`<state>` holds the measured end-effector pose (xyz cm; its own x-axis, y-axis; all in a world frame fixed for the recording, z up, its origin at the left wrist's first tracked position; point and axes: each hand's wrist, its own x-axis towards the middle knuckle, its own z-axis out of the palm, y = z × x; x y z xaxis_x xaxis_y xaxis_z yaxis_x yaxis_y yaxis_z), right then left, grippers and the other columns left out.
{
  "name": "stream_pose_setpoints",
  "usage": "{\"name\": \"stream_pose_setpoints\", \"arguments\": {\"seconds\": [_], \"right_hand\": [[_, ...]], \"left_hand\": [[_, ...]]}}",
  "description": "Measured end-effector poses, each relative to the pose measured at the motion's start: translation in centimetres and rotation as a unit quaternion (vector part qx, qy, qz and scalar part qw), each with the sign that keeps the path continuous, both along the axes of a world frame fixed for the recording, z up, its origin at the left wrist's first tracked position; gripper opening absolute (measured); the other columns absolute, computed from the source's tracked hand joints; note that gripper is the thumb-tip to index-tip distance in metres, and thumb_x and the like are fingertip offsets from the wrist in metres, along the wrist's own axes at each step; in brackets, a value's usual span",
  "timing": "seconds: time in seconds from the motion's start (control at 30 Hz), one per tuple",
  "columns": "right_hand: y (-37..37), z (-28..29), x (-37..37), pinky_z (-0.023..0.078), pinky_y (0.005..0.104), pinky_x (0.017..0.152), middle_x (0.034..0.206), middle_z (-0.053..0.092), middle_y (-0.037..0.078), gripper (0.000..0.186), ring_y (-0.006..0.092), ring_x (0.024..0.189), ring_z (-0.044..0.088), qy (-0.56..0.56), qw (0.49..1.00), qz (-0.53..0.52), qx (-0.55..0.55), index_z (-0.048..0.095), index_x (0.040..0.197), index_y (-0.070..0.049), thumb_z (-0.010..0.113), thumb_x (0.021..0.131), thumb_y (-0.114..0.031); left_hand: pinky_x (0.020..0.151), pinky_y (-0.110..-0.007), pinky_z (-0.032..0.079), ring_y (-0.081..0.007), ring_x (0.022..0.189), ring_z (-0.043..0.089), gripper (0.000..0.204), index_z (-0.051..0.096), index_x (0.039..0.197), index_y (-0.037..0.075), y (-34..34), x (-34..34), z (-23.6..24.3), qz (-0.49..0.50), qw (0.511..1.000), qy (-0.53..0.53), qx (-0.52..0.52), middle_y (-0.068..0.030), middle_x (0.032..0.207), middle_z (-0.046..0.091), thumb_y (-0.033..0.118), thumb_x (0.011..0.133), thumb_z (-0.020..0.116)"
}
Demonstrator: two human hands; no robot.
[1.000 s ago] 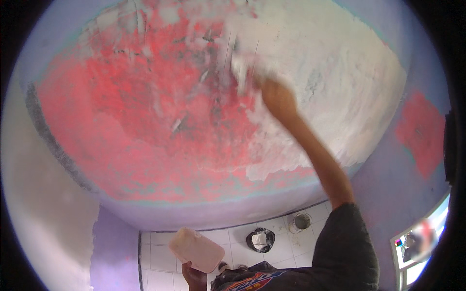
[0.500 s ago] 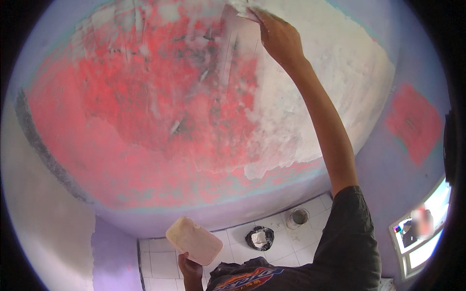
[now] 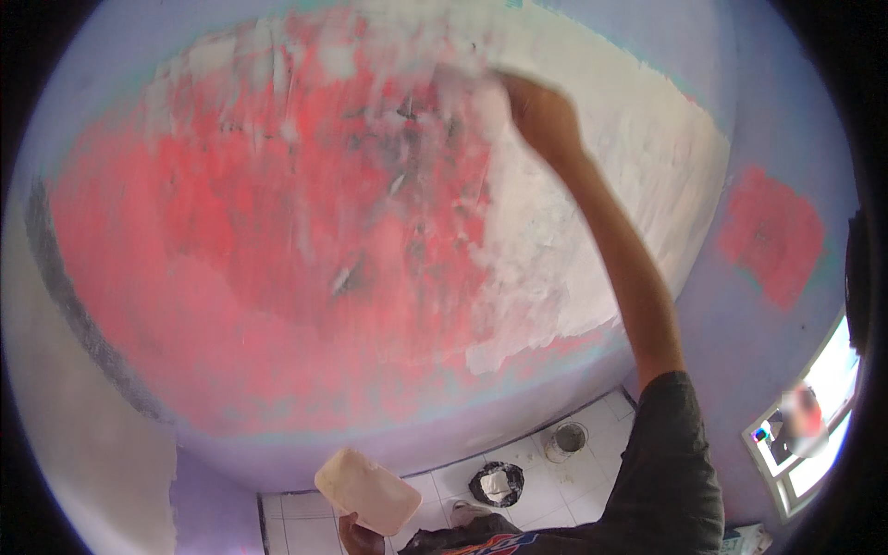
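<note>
Head view: a wall (image 3: 277,203) patched red and white fills the centre. Near seven o'clock, the left hand (image 3: 359,535) grips a pale board (image 3: 375,490), probably light and stiff, best held by its edge. At one, the right hand (image 3: 548,116) grips a blurred blade (image 3: 462,78).

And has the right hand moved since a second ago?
Yes, upward: the right hand is now farther above the white coat's ragged lower edge.
</note>
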<state>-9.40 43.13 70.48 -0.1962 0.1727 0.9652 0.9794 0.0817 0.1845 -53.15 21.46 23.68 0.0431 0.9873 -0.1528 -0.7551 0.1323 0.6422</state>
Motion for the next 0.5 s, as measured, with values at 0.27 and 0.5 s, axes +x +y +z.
{"name": "stream_pose_setpoints", "arguments": {"seconds": [0.27,0.5], "right_hand": [[0.7,-13.1,3.1,0.05,0.0403,0.091,0.119,0.065,0.009,0.051,0.0267,0.107,0.063,-0.013,0.988,0.005,-0.155,0.061,0.127,-0.02,0.046,0.082,-0.001],[-2.8,-14.2,1.3,0.051,0.0411,0.089,0.117,0.066,0.009,0.043,0.027,0.107,0.063,-0.012,0.985,0.008,-0.174,0.062,0.122,-0.018,0.045,0.085,-0.004]], "left_hand": [[0.103,-0.053,0.043,-0.0356,0.125,0.049,0.067,0.035,0.143,0.001,0.2,-0.5,-2.9,0.048,0.997,0.051,-0.035,-0.018,0.137,0.049,0.028,0.084,0.056],[0.1,-0.053,0.045,-0.0363,0.121,0.052,0.065,0.038,0.139,0.0,1.4,-0.4,-1.7,0.0,0.999,0.03,-0.018,-0.0176,0.134,0.05,0.028,0.084,0.056]]}}
